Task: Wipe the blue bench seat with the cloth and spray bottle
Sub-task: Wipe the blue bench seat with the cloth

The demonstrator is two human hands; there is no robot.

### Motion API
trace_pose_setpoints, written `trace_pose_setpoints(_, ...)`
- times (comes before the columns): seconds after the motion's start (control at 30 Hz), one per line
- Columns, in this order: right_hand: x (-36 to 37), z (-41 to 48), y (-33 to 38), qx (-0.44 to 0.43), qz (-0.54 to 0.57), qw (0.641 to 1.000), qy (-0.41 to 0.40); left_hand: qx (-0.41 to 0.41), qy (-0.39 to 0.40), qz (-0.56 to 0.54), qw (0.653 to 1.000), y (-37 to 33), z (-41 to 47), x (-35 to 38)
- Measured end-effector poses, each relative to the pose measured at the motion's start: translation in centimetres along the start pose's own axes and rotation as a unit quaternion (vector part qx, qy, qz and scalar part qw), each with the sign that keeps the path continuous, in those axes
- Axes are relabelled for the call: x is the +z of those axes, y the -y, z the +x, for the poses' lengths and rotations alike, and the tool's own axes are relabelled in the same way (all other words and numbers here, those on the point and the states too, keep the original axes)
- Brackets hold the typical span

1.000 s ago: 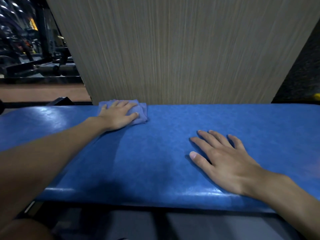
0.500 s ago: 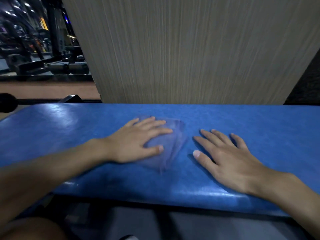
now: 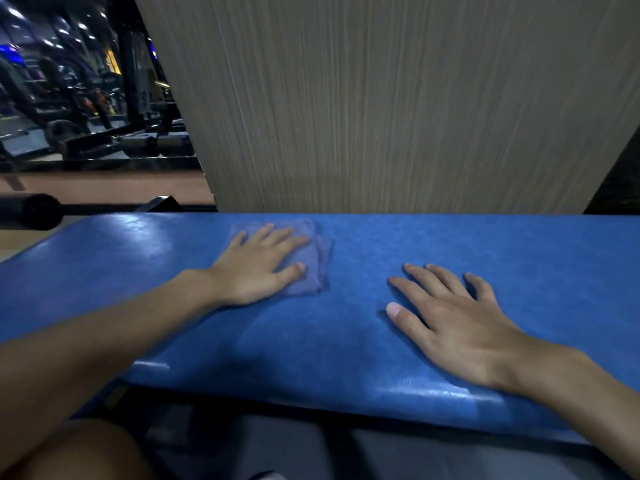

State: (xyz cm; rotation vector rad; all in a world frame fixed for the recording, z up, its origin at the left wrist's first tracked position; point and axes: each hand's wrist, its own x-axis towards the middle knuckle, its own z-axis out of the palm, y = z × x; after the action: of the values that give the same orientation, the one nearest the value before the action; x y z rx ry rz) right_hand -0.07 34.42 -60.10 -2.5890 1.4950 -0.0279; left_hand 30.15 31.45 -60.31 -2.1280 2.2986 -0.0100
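Head view. Behind everything stands a tall beige panel with fine vertical wood grain (image 3: pixel 398 98), which fills the upper centre and right. Its foot meets the far edge of the bench.

The blue, glossy, padded vinyl tabletop (image 3: pixel 519 244) of the bench runs across the full width, with highlights along its near edge and at its left end.

Dark gym machines (image 3: pixel 86 133), blurred, stand on a brown floor at upper left. A bare knee (image 3: pixel 79 452) shows at lower left, below the tabletop.

The right hand (image 3: pixel 460 323) lies palm down on bare vinyl, right of centre and toward the near edge. Its fingers are straight and spread and hold nothing.

The left hand (image 3: pixel 258 268) lies palm down left of centre, toward the far edge. Its fingers are straight and slightly fanned, flat on the cloth, not curled round it.

The small, folded, blue-grey cloth (image 3: pixel 313 271) lies on the tabletop under the left hand. Its layered edges show past the fingertips and thumb. It is apart from the right hand.

A black padded roller end (image 3: pixel 31 211) juts in at the left edge, just beyond the tabletop.
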Motion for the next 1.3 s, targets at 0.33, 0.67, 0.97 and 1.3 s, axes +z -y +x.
trace_pose_setpoints(0.33, -2.7, 2.2, 3.8, -0.099, 0.067, 0.984, -0.133, 0.062, -0.070, -0.103, 0.990, -4.3, -8.3, -1.3)
trace_pose_setpoints(0.67, 1.7, 5.2, 12.5, -0.163, -0.022, 0.986, -0.017, -0.247, 0.015, -0.015, 0.969, 5.1, -13.3, -1.4)
trace_pose_setpoints(0.97, 0.4, 14.9, 7.4, -0.008, -0.038, 0.999, -0.036, -0.249, 0.026, -0.028, 0.968, 8.0, -13.0, -0.2)
trace_pose_setpoints(1.3, 1.0, 15.7, 11.8, -0.066, -0.052, 0.996, 0.001, -0.267, -0.022, -0.027, 0.963, 10.6, -13.5, -0.5)
